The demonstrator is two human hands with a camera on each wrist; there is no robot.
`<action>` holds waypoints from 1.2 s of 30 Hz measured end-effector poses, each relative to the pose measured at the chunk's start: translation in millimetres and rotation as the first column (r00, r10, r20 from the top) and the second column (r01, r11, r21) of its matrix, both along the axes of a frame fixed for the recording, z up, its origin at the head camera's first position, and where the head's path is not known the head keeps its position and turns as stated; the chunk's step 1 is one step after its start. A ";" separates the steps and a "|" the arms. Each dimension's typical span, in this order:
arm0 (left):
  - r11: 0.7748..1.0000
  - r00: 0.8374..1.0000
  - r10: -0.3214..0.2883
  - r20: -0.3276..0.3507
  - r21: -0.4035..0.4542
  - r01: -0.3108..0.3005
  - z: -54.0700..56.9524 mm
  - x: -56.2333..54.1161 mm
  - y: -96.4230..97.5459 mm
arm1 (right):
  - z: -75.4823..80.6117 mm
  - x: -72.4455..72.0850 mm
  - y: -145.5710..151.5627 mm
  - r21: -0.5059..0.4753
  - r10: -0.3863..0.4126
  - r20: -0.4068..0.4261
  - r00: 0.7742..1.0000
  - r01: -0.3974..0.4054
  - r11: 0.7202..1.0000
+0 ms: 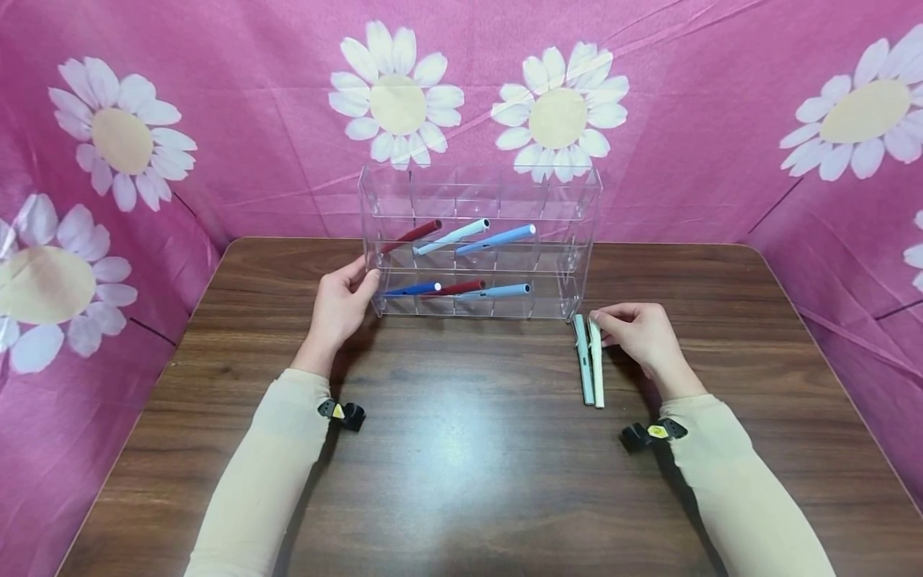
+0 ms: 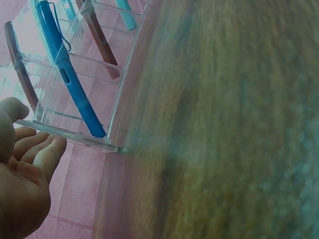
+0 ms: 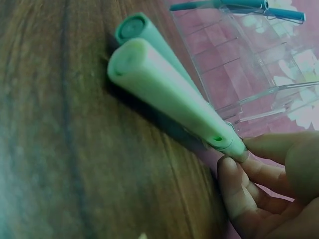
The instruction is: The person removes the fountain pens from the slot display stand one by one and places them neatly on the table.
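A clear acrylic pen rack [image 1: 551,304] stands upright at the back of the table. My left hand [image 1: 337,306] holds its left side edge, thumb in front and fingers behind in the left wrist view. Two dark red pens, a dark blue pen [image 1: 413,289] and several lighter blue pens [image 1: 497,239] lean in its compartments. Right of the rack, my right hand [image 1: 645,338] pinches the far end of a pale green pen [image 1: 597,373] between thumb and fingers. Close against that pen lies a darker mint-green pen [image 1: 585,369] on the table.
The brown wooden table [image 1: 461,481] reaches back to a pink cloth backdrop [image 1: 288,120] with white flowers, just behind the rack. Small black cameras [image 1: 352,416] sit on both wrists. The rack's top row holds no pens.
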State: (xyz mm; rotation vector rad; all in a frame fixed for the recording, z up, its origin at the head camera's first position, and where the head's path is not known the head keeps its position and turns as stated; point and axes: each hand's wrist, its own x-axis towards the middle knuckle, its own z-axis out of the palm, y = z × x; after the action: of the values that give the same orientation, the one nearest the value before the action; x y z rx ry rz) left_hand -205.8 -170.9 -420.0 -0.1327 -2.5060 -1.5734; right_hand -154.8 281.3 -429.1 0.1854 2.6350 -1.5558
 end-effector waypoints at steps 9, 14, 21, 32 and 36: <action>1.000 1.000 0.006 0.007 0.004 -0.006 0.6 -0.2 -0.1 | -0.9 -2.4 -1.7 0.083 0.010 -0.006 1.000 -0.009 0.997; 1.000 1.000 0.008 0.006 0.024 -0.008 0.2 -0.9 0.1 | 0.3 -2.3 -3.1 0.182 0.027 0.000 1.000 -0.027 0.983; 1.000 1.000 0.005 0.016 0.030 -0.005 0.2 -0.7 -0.2 | 1.2 -1.6 -4.7 0.242 0.043 -0.001 0.999 -0.042 0.970; 0.999 1.000 -0.003 0.020 0.038 0.002 -0.9 -0.5 -0.1 | -0.4 2.9 -1.4 -0.002 -0.008 -0.027 1.000 0.008 1.000; 0.999 1.000 -0.005 0.010 0.032 0.005 -2.0 -1.3 -0.4 | 0.9 5.6 2.1 -0.082 -0.016 -0.083 0.996 0.009 0.997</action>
State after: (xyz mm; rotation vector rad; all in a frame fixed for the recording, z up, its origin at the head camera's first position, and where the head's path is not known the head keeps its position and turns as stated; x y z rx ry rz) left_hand -207.2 -171.3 -422.1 -0.1274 -2.4886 -1.6186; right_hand -149.1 283.4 -428.3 0.1347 2.6296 -1.7080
